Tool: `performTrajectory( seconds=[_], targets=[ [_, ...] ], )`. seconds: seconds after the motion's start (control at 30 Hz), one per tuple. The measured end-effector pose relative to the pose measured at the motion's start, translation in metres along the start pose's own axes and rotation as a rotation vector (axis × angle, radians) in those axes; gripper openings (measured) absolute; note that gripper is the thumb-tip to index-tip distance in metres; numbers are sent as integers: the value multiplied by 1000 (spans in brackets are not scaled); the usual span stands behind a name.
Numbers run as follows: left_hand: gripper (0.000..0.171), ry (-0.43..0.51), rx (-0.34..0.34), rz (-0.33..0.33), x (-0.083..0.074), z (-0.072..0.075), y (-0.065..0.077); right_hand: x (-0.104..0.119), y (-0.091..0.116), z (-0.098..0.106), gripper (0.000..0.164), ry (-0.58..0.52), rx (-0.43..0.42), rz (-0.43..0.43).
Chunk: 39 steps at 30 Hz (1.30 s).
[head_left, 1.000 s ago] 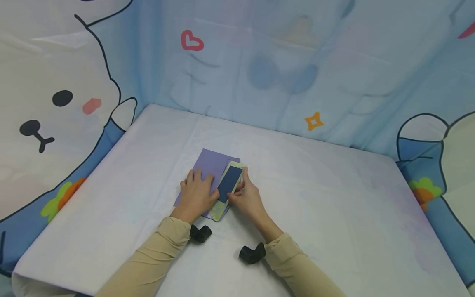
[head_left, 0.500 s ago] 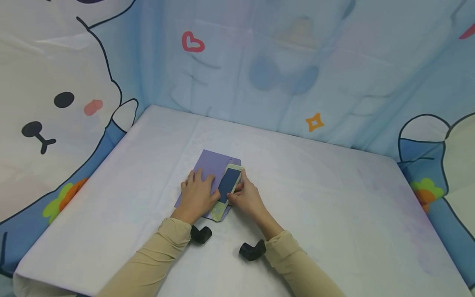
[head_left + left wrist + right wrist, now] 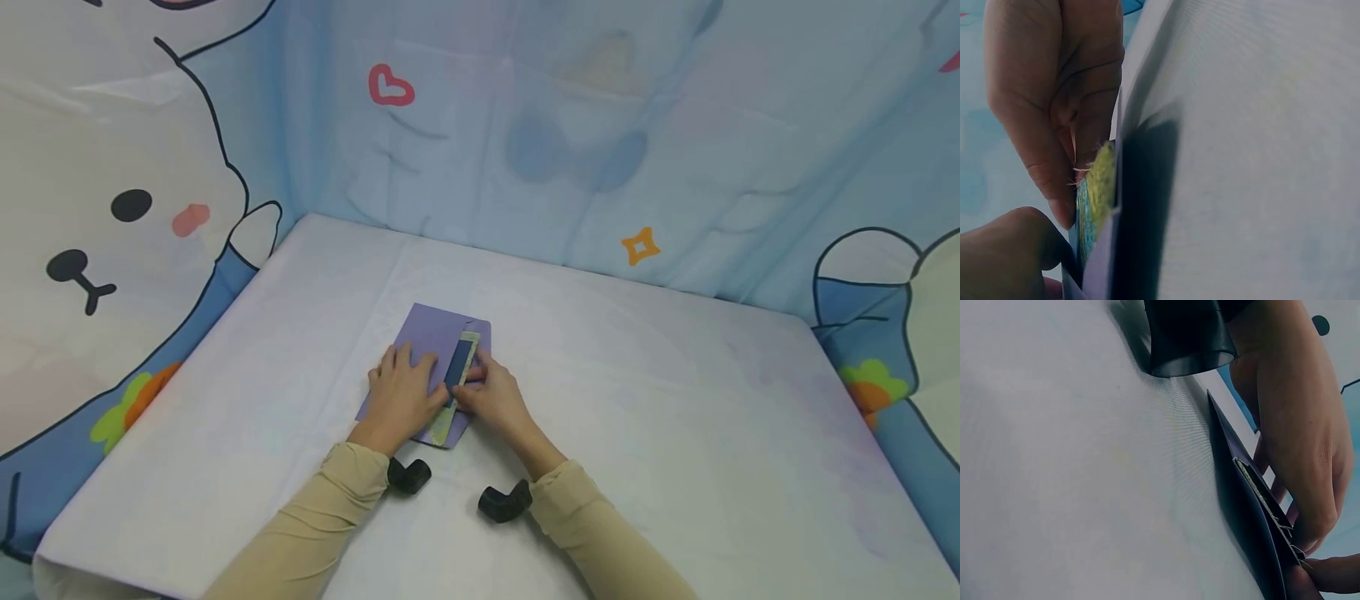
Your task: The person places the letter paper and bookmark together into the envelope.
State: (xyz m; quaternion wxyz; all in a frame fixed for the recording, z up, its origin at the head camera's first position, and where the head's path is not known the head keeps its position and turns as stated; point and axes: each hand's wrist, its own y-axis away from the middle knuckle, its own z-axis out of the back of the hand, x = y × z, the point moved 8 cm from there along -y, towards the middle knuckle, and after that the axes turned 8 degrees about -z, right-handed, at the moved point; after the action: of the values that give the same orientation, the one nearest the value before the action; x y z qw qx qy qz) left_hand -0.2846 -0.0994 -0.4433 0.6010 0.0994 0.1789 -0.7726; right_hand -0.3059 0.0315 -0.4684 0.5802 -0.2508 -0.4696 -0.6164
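Note:
A purple envelope [image 3: 432, 331] lies on the white-covered table in the head view, its flap side to the right. Part of a flat, card-like piece [image 3: 457, 358] shows at the envelope's opening, with a dark blue panel and a yellow-green border. Its border [image 3: 1102, 181] looks woven and frayed in the left wrist view; the rest is hidden inside the envelope. My left hand [image 3: 400, 396] rests on the envelope with fingers spread, thumb by the opening. My right hand [image 3: 495, 404] pinches the piece's right edge between thumb and fingers.
Black curved wrist pieces [image 3: 408, 477] sit at both sleeves. The white tabletop [image 3: 675, 433] extends to the right. A printed blue curtain [image 3: 465, 150] stands behind the table and at both sides.
The card-like piece has slid left into the envelope, so a narrower strip of it shows. My right hand has moved slightly left with it; my left hand has stayed on the envelope.

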Motion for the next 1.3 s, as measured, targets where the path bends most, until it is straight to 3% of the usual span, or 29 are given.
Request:
performTrajectory(
  seconds=[0.3, 0.53, 0.57, 0.63, 0.77, 0.97, 1.17, 1.3],
  targets=[
    [47, 1, -17, -6, -1, 1, 0, 3, -4, -2, 67, 46, 8, -23],
    [47, 0, -8, -5, 1, -1, -1, 12, -10, 7, 32, 111, 44, -18],
    [46, 2, -10, -3, 1, -1, -1, 13, -12, 10, 35, 116, 33, -25],
    [46, 2, -6, 2, 1, -1, -1, 14, -16, 14, 43, 77, 24, -47],
    [47, 1, 5, 3, 1, -3, -1, 14, -24, 15, 58, -118, 45, -134],
    [46, 1, 3, 4, 2, -4, 1, 14, -31, 6, 53, -292, 63, -209],
    [47, 15, 8, 0, 2, -6, 1, 8, -26, 2, 53, -310, 67, -200],
    [46, -5, 10, -12, 3, -4, -1, 4, -10, -2, 54, -328, 152, -206]
  ],
)
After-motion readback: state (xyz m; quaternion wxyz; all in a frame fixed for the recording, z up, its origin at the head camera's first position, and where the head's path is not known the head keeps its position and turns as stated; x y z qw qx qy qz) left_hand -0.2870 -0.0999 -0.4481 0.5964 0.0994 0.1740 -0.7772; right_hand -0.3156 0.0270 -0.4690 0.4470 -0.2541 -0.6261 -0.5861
